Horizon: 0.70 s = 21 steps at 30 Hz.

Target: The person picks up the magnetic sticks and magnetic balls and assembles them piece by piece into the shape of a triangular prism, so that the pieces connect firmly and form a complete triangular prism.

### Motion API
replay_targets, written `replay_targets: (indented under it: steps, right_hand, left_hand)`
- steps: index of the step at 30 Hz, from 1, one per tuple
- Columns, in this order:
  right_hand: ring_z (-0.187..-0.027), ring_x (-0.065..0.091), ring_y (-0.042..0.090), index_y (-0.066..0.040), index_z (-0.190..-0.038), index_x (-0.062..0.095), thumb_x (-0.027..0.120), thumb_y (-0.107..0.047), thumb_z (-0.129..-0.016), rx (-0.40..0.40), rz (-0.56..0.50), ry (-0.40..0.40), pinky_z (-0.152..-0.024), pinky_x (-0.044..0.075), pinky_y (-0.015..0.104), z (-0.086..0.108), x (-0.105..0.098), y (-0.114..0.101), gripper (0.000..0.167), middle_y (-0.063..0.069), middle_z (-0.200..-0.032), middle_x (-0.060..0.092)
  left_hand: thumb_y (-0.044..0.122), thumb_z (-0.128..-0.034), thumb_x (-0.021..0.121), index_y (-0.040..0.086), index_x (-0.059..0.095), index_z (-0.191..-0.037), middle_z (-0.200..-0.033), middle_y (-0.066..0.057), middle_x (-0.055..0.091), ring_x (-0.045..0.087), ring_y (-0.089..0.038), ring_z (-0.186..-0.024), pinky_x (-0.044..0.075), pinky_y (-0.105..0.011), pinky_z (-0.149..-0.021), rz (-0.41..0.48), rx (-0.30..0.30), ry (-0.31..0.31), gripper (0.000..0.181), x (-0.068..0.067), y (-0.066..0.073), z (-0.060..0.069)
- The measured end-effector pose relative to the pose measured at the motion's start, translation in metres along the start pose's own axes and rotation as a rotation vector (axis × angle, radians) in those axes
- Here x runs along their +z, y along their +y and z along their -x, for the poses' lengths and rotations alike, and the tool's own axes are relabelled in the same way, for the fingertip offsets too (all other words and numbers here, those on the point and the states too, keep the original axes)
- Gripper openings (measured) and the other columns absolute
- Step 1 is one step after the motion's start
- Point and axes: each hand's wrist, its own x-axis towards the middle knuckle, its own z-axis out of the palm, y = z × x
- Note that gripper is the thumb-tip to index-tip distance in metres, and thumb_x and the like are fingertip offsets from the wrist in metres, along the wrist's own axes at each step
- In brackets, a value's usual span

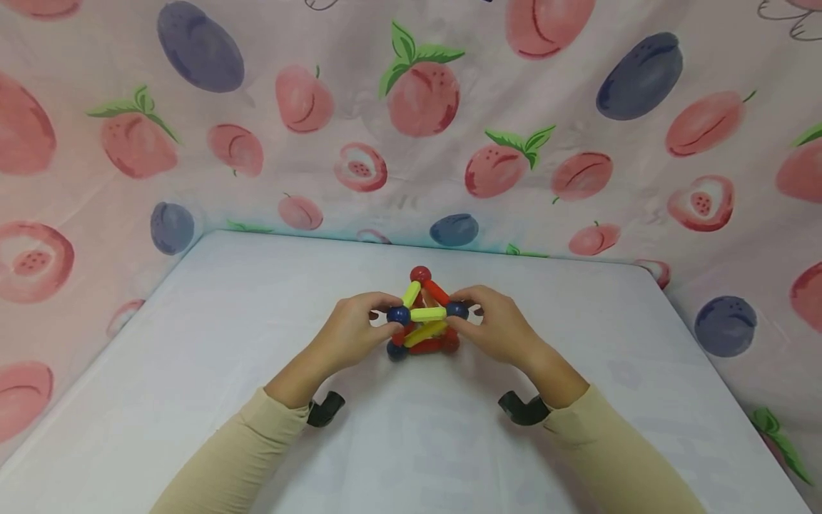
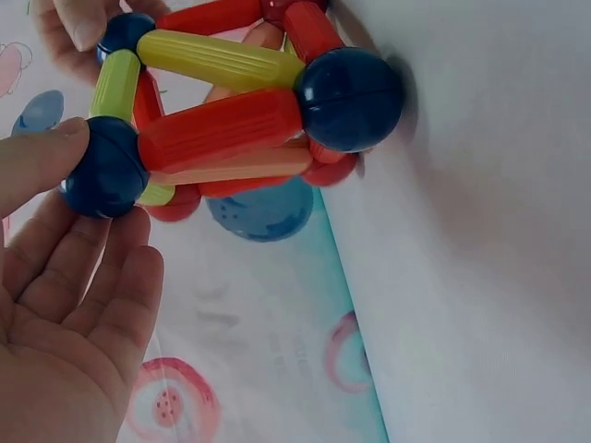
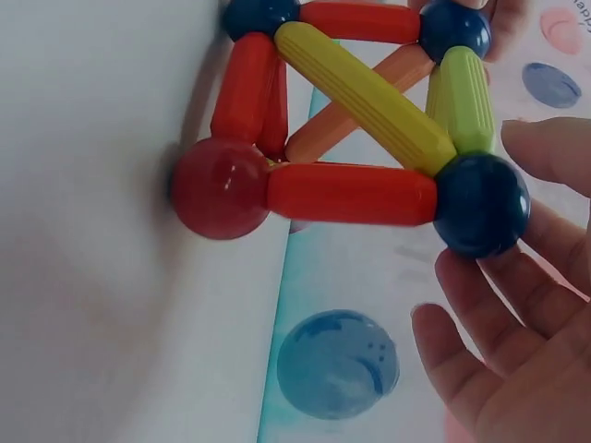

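Note:
A frame of magnetic rods and balls stands on the white table. My left hand (image 1: pixel 355 332) pinches its upper left blue ball (image 2: pixel 103 171) between thumb and fingers. At the other upper corner, my right hand (image 1: pixel 499 330) grips a second blue ball (image 3: pixel 482 208) the same way. A light green rod (image 1: pixel 428 314) joins these two balls. Below them, a yellow rod (image 3: pixel 365 97) slants across the front face, above a lower blue ball (image 2: pixel 351 100) and a lower red ball (image 3: pixel 222 188). Another red ball (image 1: pixel 420 274) tops the far end. Hands and front rods partly hide the back.
The white table (image 1: pixel 257 285) extends around the frame. Behind it hangs a fruit-print cloth (image 1: pixel 411 171), which also covers the sides. A black curved piece sits by each wrist, one on the left (image 1: pixel 326 410) and one on the right (image 1: pixel 523 409).

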Motion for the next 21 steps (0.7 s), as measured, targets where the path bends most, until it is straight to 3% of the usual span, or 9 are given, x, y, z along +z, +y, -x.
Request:
replay_targets:
  steps: [9, 21]
  right_hand:
    - [-0.101, 0.062, 0.021, -0.005, -0.119, 0.066, 0.074, -0.013, -0.091, -0.092, -0.038, 0.035, -0.086, 0.056, 0.045, 0.015, 0.006, 0.000, 0.031, 0.005, -0.115, 0.066]
    - [-0.102, 0.063, 0.023, -0.003, -0.120, 0.066, 0.076, -0.015, -0.090, -0.091, -0.002, 0.065, -0.085, 0.056, 0.044, 0.021, 0.007, -0.007, 0.034, 0.007, -0.116, 0.066]
  left_hand:
    - [0.010, -0.0926, 0.073, 0.003, 0.068, -0.125, -0.118, -0.009, 0.070, 0.064, -0.026, -0.109, 0.053, -0.040, -0.094, -0.033, 0.016, 0.022, 0.034, -0.005, -0.007, -0.002]
    - [0.008, -0.0925, 0.072, 0.001, 0.068, -0.125, -0.117, -0.010, 0.070, 0.065, -0.029, -0.108, 0.054, -0.038, -0.091, -0.039, 0.031, 0.024, 0.033, -0.006, -0.007, -0.003]
